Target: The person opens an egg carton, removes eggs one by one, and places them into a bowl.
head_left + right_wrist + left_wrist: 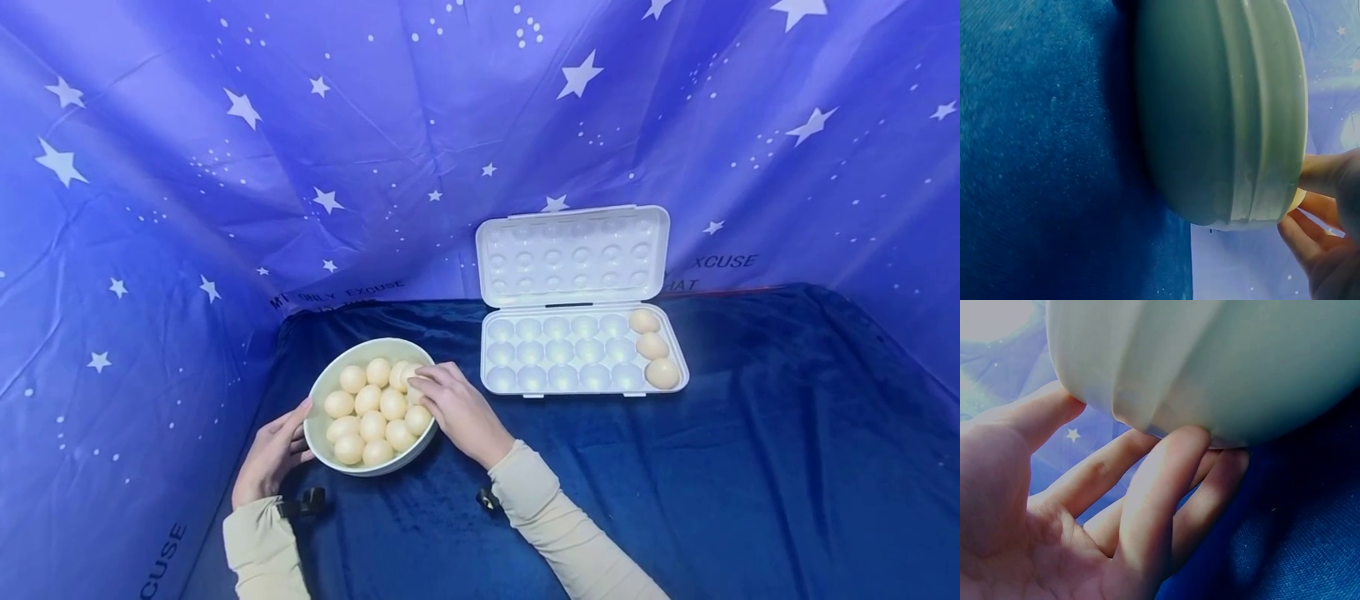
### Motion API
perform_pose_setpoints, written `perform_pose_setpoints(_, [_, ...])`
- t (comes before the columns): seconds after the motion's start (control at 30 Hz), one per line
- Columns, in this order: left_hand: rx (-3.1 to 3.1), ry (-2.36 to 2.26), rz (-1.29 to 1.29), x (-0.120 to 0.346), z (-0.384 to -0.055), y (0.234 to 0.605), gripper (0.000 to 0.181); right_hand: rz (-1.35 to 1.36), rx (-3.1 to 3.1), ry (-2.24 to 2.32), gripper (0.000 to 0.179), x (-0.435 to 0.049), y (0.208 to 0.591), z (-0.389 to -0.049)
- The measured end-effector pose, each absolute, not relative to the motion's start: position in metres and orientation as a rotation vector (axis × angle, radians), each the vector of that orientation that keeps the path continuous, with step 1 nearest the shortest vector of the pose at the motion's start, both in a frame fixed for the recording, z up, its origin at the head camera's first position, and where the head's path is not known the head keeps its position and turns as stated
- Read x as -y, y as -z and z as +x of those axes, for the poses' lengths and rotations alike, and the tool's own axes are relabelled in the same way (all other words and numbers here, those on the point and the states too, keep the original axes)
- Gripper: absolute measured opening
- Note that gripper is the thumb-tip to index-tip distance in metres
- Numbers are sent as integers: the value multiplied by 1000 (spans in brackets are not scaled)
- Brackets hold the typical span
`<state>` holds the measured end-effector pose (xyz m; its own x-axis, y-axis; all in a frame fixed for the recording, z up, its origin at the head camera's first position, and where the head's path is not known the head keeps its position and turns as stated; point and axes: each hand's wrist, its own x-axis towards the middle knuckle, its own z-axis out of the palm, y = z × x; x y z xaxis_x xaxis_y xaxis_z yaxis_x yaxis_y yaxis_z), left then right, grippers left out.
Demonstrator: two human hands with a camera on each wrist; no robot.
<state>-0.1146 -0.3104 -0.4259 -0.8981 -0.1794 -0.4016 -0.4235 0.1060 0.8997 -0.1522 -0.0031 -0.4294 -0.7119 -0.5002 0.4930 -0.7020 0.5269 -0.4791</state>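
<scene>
A pale green bowl (pixel 318 429) full of several cream-coloured eggs (pixel 372 425) stands on the blue cloth. On its left side my left hand (pixel 267 457) holds it, thumb at the rim; in the left wrist view the curled fingers (pixel 1163 481) touch its lower wall. My right hand (pixel 465 410) reaches over the right rim and pinches an egg (pixel 1298 199), mostly hidden by the fingers and the bowl wall. To the right lies an opened white egg box (pixel 573 396), with three eggs (pixel 652 345) filling its rightmost column.
The egg box's lid (pixel 573 292) leans upright at the back. Dark blue cloth (pixel 600 483) covers the table. Purple fabric with white stars (pixel 420 167) hangs behind and to the sides. A small black wrist device (pixel 307 502) sits by the left cuff.
</scene>
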Motion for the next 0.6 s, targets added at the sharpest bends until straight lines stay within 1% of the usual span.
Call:
perform_pose_setpoints(0.47, [-2184, -1899, -602, 309, -115, 425, 75, 975, 2507, -884, 35, 5, 428, -149])
perform_pose_setpoints(0.6, [-2181, -1897, -598, 310, -113, 427, 75, 956, 2520, -904, 34, 4, 428, -148])
